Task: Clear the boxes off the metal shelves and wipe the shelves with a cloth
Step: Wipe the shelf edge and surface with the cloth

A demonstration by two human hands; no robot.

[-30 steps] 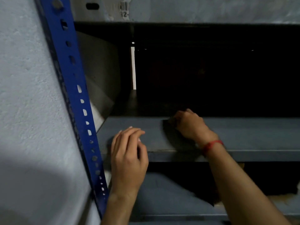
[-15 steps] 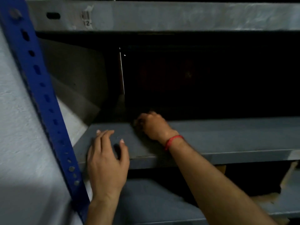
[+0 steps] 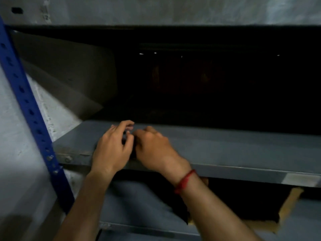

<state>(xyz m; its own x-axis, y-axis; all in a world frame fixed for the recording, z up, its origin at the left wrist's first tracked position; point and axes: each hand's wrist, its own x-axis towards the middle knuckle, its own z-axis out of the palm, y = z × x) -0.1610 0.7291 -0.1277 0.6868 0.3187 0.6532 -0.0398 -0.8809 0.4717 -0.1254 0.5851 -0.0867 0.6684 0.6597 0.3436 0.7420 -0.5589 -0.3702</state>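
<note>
A grey metal shelf (image 3: 225,150) runs across the middle of the view, with no boxes visible on its lit front strip. My left hand (image 3: 111,150) and my right hand (image 3: 154,150) meet at its front left part. A small dark cloth (image 3: 132,151) is bunched between them, mostly hidden. My right hand is closed on it, with a red thread on the wrist. My left hand's fingers curl onto the cloth from the left. The back of the shelf is too dark to read.
A blue perforated upright (image 3: 26,101) stands at the left against a white wall (image 3: 13,171). Another grey shelf (image 3: 156,11) is close overhead. On the lower shelf (image 3: 139,206) below, torn brown cardboard (image 3: 288,202) shows at the right.
My right hand has dragged the cloth leftward and toward the front edge. My left hand has lifted off the shelf front and come onto the cloth. The view has shifted right.
</note>
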